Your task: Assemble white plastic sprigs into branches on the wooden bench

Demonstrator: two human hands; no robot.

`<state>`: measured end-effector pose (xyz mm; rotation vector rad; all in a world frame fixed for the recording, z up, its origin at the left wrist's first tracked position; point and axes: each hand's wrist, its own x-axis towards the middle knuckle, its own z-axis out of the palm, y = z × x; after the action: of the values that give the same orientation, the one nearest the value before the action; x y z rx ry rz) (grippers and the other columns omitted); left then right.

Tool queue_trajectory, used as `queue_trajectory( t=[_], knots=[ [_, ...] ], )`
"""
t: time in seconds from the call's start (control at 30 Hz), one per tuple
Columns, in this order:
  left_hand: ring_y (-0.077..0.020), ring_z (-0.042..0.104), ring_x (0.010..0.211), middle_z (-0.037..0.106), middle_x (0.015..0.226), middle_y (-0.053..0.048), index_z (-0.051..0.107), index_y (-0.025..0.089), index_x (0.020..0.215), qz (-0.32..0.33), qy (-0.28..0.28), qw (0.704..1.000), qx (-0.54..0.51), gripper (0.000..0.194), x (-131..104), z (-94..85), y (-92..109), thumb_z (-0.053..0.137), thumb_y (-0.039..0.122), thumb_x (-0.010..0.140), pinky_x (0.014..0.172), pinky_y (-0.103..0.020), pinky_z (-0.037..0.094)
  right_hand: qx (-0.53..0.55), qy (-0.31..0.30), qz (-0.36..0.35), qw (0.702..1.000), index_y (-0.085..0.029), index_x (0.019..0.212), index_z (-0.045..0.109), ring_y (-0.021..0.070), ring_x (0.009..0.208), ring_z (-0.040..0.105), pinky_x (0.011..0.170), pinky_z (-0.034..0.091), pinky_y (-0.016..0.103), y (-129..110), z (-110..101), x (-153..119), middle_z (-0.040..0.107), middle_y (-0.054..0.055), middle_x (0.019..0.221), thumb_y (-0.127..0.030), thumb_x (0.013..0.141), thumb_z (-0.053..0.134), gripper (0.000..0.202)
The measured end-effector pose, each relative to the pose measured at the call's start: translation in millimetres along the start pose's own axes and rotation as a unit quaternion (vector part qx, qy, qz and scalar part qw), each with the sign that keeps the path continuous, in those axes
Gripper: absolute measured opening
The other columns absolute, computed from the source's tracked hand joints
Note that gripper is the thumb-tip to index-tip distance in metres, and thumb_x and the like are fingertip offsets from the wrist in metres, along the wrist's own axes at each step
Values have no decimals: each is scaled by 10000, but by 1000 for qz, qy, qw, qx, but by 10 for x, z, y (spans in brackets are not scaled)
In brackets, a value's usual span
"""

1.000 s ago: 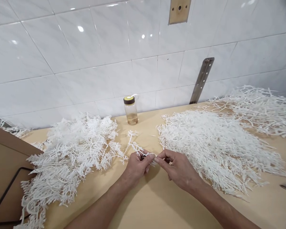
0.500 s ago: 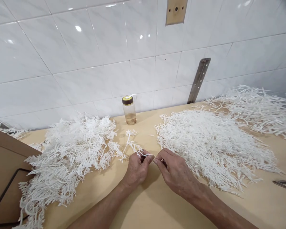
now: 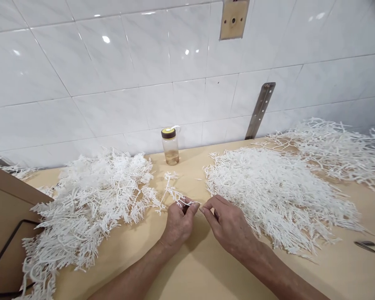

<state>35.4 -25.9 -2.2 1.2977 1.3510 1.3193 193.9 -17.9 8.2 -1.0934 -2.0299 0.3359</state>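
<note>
My left hand is closed, pinching a white branched plastic sprig between thumb and forefinger. The sprig's twigs spread up and left over the table, and its thin stem reaches past my left fingertips. Just to the right, my right hand is closed in a pinch at the stem's end, its fingertips nearly meeting the left ones. Whatever lies in that pinch is too small to make out. A heap of bushy white sprigs lies left of my hands. On the right spreads a heap of thin white pieces.
A clear bottle with a dark and yellow lid stands near the tiled wall. More white branches lie at the back right. Small dark snips rest at far right. A brown box stands at left; a metal bracket leans at the wall.
The view has tilted slightly, so the wall and table sit a little lower in the picture. Both hands keep almost the same pose at the sprig's stem.
</note>
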Motion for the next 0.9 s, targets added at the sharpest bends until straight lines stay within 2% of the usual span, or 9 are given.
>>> queue_trajectory(
  t=[0.17,0.37,0.43,0.53,0.6,0.67,0.77,0.87,0.9],
  knots=[
    [-173,539,657,597,663,-21,614,169,723,6,16,999,28,274,-15,9,15,646,428,805,660,-293,433,0,-3,-37,999,-193,810,574,134,667,559,616,427,268,-34,46,-33,601,43,836,-202,1002,427,242],
    [-172,507,641,577,638,-24,617,178,668,45,-18,995,85,276,-69,-1,33,644,409,817,624,-288,395,8,-6,-20,1000,-194,767,525,145,635,527,574,421,280,-137,70,-79,545,33,765,-200,997,402,261],
    [-154,467,612,518,604,-2,570,182,627,19,-30,999,39,308,-80,9,35,653,422,801,586,-274,376,54,-17,-18,998,-201,768,514,148,655,531,604,436,286,-266,57,-100,554,32,777,-188,989,415,243],
    [-117,384,548,406,552,38,481,190,590,-58,-45,994,-75,375,-67,10,54,659,458,784,528,-255,342,144,-58,-48,987,-208,806,529,156,732,564,668,466,291,-445,42,-108,582,36,832,-175,976,440,195],
    [-101,376,538,409,553,46,485,184,606,-69,-42,991,-102,389,-37,-18,81,701,473,751,519,-243,331,164,-51,-56,984,-210,827,549,159,756,576,682,472,287,-462,32,-83,594,35,842,-182,969,459,171],
    [-87,374,516,430,536,48,509,173,617,-61,-35,995,-74,407,2,-64,111,727,495,737,501,-228,306,142,-7,-36,989,-209,839,569,160,748,581,663,466,279,-364,2,-31,608,35,833,-201,966,479,155],
    [-64,288,410,376,432,79,523,178,640,-103,-25,993,-60,436,52,-128,138,726,554,728,422,-217,202,63,67,6,996,-203,827,583,152,669,571,610,447,273,-70,-109,71,627,38,813,-238,948,511,145],
    [-53,250,381,355,412,93,519,183,667,-132,-45,986,-88,447,81,-160,137,748,565,704,392,-207,148,-37,136,68,988,-194,876,605,153,588,548,609,445,294,213,-276,159,634,38,771,-241,898,538,84],
    [-52,249,381,353,416,95,516,184,671,-135,-52,985,-96,448,88,-165,133,755,561,700,388,-203,141,-65,153,79,983,-189,892,610,149,571,539,611,447,302,273,-325,179,648,54,813,-237,885,530,94]
  ],
)
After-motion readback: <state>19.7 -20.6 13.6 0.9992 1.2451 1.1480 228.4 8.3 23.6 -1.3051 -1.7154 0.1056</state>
